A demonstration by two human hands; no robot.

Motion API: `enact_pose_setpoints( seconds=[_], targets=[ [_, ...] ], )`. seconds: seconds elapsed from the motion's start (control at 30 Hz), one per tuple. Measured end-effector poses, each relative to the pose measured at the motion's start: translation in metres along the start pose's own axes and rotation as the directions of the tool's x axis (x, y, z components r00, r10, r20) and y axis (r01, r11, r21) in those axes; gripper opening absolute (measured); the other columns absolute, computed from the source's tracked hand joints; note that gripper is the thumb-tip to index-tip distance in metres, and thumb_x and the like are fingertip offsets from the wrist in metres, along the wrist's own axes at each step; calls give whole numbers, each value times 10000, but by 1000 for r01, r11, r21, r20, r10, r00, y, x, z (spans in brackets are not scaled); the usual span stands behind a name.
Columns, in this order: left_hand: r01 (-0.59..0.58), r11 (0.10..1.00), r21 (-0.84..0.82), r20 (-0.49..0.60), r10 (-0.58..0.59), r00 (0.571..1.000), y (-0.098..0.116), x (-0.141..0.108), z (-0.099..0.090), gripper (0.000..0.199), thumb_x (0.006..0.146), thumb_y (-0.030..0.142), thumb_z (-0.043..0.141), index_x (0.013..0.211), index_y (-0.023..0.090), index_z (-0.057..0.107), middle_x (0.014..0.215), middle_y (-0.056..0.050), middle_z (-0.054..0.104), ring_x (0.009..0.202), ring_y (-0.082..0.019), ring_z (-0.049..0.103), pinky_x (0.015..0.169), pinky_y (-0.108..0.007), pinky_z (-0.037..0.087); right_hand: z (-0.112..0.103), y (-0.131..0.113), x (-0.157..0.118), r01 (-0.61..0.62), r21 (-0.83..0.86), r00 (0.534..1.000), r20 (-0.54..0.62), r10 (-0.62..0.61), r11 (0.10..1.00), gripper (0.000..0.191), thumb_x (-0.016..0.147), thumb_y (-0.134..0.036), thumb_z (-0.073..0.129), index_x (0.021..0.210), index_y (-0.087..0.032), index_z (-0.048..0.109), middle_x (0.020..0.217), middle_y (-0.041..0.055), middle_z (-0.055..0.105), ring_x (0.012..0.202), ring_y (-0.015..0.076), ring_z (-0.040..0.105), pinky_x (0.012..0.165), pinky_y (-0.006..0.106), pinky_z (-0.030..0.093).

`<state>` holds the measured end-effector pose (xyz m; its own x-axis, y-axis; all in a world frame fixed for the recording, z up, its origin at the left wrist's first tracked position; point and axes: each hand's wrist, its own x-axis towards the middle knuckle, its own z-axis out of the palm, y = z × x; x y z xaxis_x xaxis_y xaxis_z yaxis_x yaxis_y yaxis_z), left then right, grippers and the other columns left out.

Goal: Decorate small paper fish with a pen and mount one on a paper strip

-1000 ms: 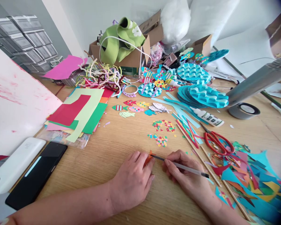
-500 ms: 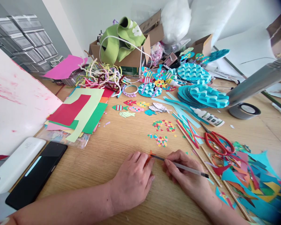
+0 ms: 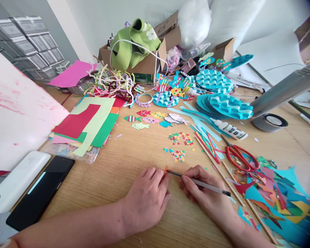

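My left hand (image 3: pixel 148 196) rests on the wooden table (image 3: pixel 98 193), its fingers closed over a small orange paper piece (image 3: pixel 166 169) that mostly hides beneath them. Pinched in my right hand (image 3: pixel 201 187) is a grey pen (image 3: pixel 209 186) with a black end cap, its tip at the orange piece. Just beyond my hands lie small paper dots (image 3: pixel 179 155) and small paper triangles (image 3: pixel 187 138). Farther back are decorated paper fish (image 3: pixel 150 120) in several colours.
Red-handled scissors (image 3: pixel 241 158), wooden sticks (image 3: pixel 229 182) and paper scraps (image 3: pixel 281 196) lie at right, below a glue bottle (image 3: pixel 229 129). Coloured sheets (image 3: pixel 103 129) and a phone (image 3: pixel 41 193) are at left. Blue wavy discs (image 3: pixel 229 105) stand behind.
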<state>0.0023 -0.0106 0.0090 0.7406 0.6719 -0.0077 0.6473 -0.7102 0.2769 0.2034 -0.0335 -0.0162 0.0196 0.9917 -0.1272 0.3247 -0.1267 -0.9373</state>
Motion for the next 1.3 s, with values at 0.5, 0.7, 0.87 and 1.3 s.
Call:
enact_pose_setpoints(
  seconds=[0.5, 0.7, 0.87, 1.3],
  targets=[
    [-7, 1000, 12, -12, 7, 1000, 0, 0, 0, 429, 954, 299, 457, 1332, 96, 464, 1134, -107, 554, 984, -251, 489, 869, -416, 464, 2, -3, 1, -42, 23, 999, -1, 42, 999, 271, 901, -449, 565, 781, -208, 547, 559, -8, 583, 448, 121, 521, 414, 228, 405],
    [-8, 1000, 19, -10, 8, 1000, 1, 0, 0, 421, 954, 304, 456, 1323, 100, 471, 1130, -110, 554, 980, -252, 492, 868, -415, 463, 1, -3, 0, -32, 21, 999, -12, 32, 999, 271, 897, -448, 572, 777, -206, 550, 562, -9, 582, 445, 117, 514, 412, 224, 402],
    [-15, 1000, 20, -7, 15, 1000, 0, 0, -1, 413, 951, 303, 464, 1313, 103, 480, 1125, -110, 556, 979, -251, 490, 863, -413, 465, 1, -1, 0, -16, 3, 1000, -5, 16, 1000, 274, 894, -450, 578, 778, -203, 560, 569, -3, 587, 451, 117, 516, 414, 222, 408],
    [-11, 1000, 15, -8, 11, 1000, 0, 0, 1, 432, 952, 303, 457, 1329, 91, 469, 1120, -111, 559, 980, -251, 491, 861, -413, 462, 2, -4, 1, -55, 71, 998, -9, 55, 996, 315, 876, -504, 588, 771, -209, 551, 546, -14, 582, 429, 117, 508, 401, 221, 408]
  ],
)
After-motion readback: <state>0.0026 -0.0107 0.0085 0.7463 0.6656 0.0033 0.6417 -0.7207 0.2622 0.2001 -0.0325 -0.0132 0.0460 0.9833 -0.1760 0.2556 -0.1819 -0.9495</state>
